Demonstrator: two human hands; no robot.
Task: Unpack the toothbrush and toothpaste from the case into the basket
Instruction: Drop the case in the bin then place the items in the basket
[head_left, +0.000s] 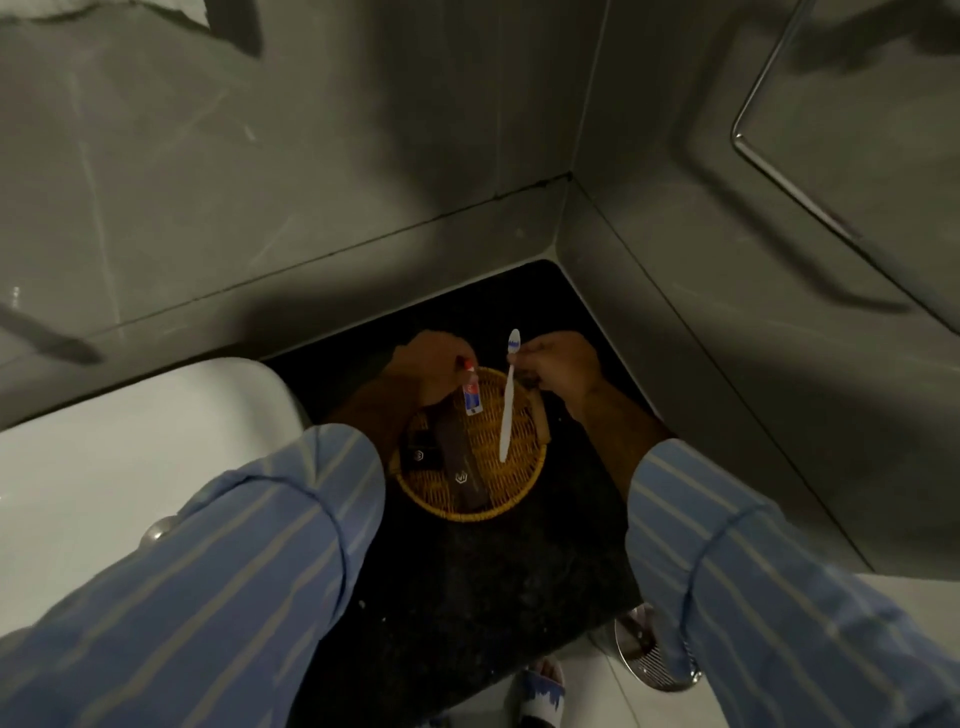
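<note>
A round woven basket (519, 483) sits on a dark stone counter in the corner. My left hand (431, 369) pinches a small red, white and blue toothpaste tube (471, 392) by its cap, hanging over the basket's far side. My right hand (563, 366) grips a white toothbrush (508, 410) near its head, with the handle pointing down into the basket. Inside the basket lie a long dark case (465, 467) and a small black box (423, 454), both with a pale logo.
A white sink basin (130, 452) lies left of the dark counter (467, 597). Grey tiled walls close the corner behind and to the right. A round metal bin lid (644, 649) and a sandalled foot (540, 691) show on the floor below.
</note>
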